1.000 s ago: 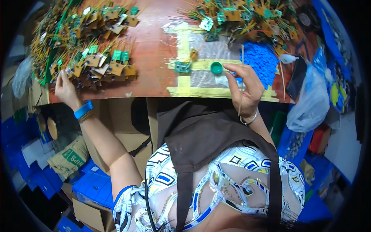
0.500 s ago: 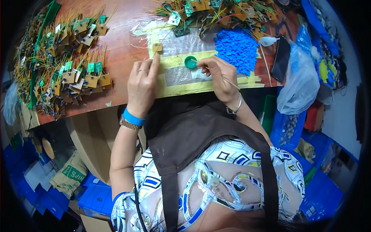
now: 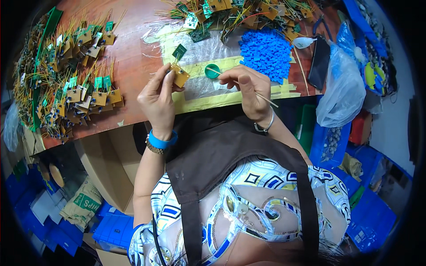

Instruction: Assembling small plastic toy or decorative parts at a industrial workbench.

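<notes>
My left hand (image 3: 158, 98) pinches a small tan circuit board (image 3: 180, 78) between thumb and fingers, tilted above the table. A little green board (image 3: 179, 52) stands off its far end. Closed round a thin wooden stick (image 3: 269, 100), my right hand (image 3: 254, 92) slants it so that its far tip is in a small round green cap (image 3: 211, 76). What the cap contains is too small to make out. Under both hands lies clear film (image 3: 195, 87) edged with yellow tape (image 3: 200, 103).
Wired circuit boards lie in heaps at the left (image 3: 91, 95) and far edge (image 3: 248, 11). A pile of small blue pieces (image 3: 266, 55) sits right of the cap. Beyond it are a black phone (image 3: 318, 63), a white bulb-shaped item (image 3: 304, 42) and a clear plastic bag (image 3: 341, 88).
My left hand has lifted the tan board from the taped film and brought it nearer, turning it. My right hand has brought the stick's tip into the green cap.
</notes>
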A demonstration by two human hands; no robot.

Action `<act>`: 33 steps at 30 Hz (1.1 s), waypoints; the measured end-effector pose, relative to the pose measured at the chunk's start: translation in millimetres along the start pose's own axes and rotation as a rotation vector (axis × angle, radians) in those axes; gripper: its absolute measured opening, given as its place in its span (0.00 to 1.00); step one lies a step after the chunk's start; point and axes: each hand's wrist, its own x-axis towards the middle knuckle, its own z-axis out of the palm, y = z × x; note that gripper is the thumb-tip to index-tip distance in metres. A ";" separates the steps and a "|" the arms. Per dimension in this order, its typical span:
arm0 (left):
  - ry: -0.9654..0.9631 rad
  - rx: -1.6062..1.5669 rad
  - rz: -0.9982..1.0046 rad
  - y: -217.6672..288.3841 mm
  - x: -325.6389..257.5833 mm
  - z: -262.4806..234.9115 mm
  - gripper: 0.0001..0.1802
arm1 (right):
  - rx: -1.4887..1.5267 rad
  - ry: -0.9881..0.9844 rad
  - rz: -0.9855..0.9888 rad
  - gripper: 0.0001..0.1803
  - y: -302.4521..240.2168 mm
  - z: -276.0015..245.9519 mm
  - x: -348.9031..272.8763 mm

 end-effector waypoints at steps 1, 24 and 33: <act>-0.033 -0.044 -0.055 4.4 -2.0 2.5 0.12 | 0.077 -0.016 -0.014 0.29 -7.3 1.2 1.9; -0.239 -0.413 -0.349 20.3 -15.8 14.2 0.24 | -0.047 -0.099 -0.206 0.09 -11.0 17.3 10.8; -0.135 -0.505 -0.497 25.3 -7.9 11.3 0.24 | 0.135 0.119 -0.050 0.18 -15.2 -21.5 2.6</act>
